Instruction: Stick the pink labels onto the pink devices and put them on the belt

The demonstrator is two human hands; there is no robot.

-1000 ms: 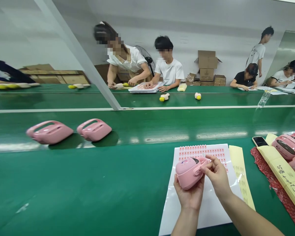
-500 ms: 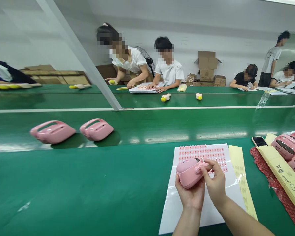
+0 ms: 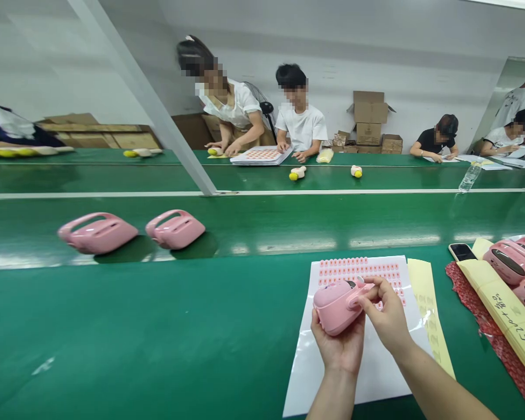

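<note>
My left hand (image 3: pixel 339 344) cradles a pink plastic device (image 3: pixel 332 307) from below, holding it above a sheet of small pink stickers (image 3: pixel 359 269). My right hand (image 3: pixel 387 309) pinches the device's curved handle at its right end between thumb and fingers. Whether a sticker lies between those fingertips is too small to tell. The sticker sheet rests on a larger glossy white backing sheet (image 3: pixel 315 373), and a narrow yellow paper strip (image 3: pixel 426 309) lies to its right.
Two pink devices (image 3: pixel 97 233) (image 3: pixel 175 229) ride a green conveyor belt (image 3: pixel 254 224) ahead. To my right are a phone (image 3: pixel 462 252), a red mat (image 3: pixel 490 332), a handwritten yellow card (image 3: pixel 503 309) and more pink devices (image 3: pixel 510 262). Several co-workers (image 3: pixel 300 119) sit beyond.
The two pink devices on the belt have moved right. My hands have shifted only slightly, with the device still held over the sticker sheet.
</note>
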